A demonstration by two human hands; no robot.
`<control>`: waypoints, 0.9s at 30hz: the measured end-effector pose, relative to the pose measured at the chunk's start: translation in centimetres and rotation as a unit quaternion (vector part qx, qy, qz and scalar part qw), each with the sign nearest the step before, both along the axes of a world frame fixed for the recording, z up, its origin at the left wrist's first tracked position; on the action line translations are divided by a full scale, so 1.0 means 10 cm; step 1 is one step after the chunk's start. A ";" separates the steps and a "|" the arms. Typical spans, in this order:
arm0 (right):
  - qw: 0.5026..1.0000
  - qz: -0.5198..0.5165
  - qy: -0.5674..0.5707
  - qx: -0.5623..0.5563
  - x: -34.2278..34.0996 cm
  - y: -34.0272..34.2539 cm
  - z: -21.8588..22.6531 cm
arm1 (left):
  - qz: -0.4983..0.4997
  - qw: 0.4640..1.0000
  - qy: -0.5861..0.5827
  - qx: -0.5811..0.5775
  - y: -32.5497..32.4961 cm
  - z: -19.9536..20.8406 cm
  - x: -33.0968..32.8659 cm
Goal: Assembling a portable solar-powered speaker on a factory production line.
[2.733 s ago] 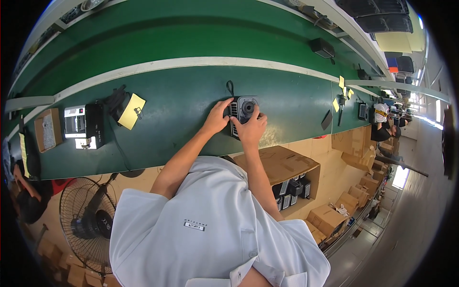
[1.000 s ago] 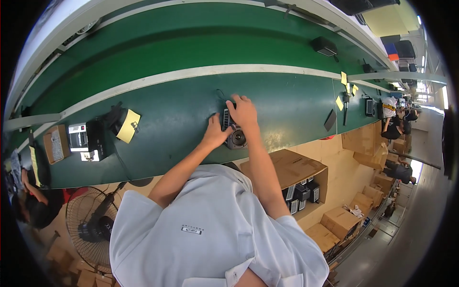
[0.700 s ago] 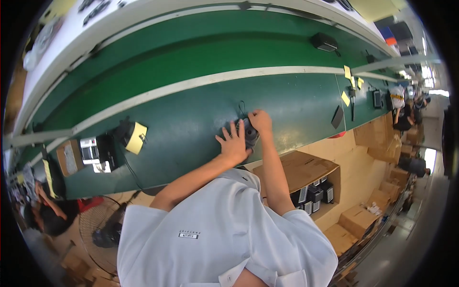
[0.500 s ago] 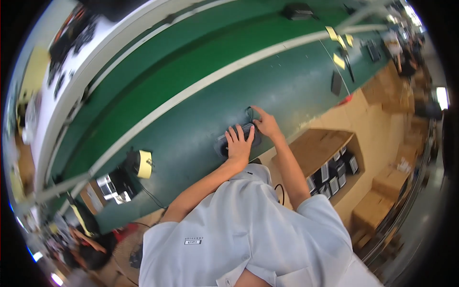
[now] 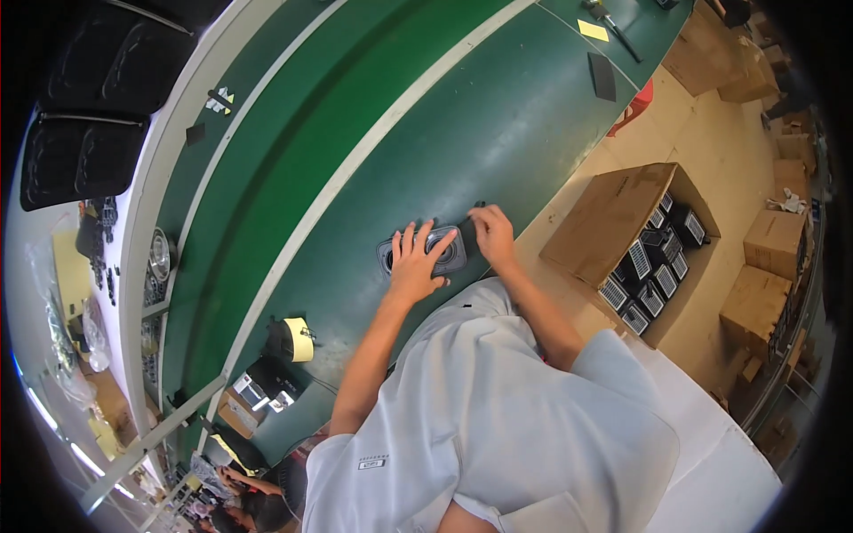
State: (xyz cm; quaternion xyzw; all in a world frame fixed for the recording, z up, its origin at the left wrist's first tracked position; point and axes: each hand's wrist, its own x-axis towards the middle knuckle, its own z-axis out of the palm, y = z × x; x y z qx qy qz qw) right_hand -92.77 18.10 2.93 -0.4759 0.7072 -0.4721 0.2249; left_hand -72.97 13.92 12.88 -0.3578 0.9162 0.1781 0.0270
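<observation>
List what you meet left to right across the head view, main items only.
Black trays → yellow sheet → left hand, resting on a dark device with a round front → right hand → open carton → brown cartons at far right.

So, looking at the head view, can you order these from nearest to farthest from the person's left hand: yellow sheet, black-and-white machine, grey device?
1. Grey device: under the left hand.
2. Yellow sheet: down and left.
3. Black-and-white machine: farther that way.
</observation>
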 end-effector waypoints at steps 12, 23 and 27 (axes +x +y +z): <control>0.974 0.041 0.097 0.203 0.58 -0.42 0.20 | 0.494 0.861 0.102 0.063 -0.28 -0.62 0.35; 0.986 0.010 0.035 0.161 0.58 -0.43 0.23 | 0.523 0.821 0.224 0.041 -0.16 -0.74 0.40; 0.965 -0.096 -0.128 0.206 0.54 -0.30 0.08 | 0.575 0.777 0.252 0.051 0.03 -0.75 0.42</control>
